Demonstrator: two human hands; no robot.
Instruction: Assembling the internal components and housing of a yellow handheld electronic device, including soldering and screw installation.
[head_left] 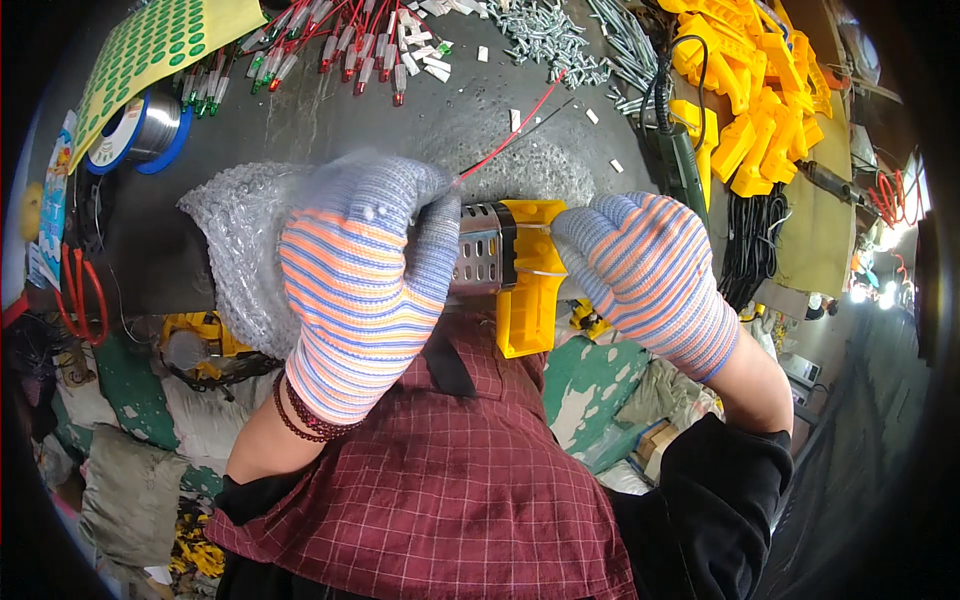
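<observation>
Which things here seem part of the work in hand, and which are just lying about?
Seemingly in the job: yellow piece, slotted metal part, red wire by the left hand.
Apparently lying about: green-dotted sheet, blue-rimmed spool, loose screws, yellow parts heap.

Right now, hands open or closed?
Left hand: curled closed at the metal tube; grip hidden.
Right hand: curled closed at the yellow handle; grip hidden.

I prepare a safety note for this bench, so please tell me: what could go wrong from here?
The yellow part seems to reach past the front edge of the bench, so it could drop if let loose. The red wire sticks out beside the left hand and might snag. The screws lie in a loose heap; a bump could scatter them.
</observation>
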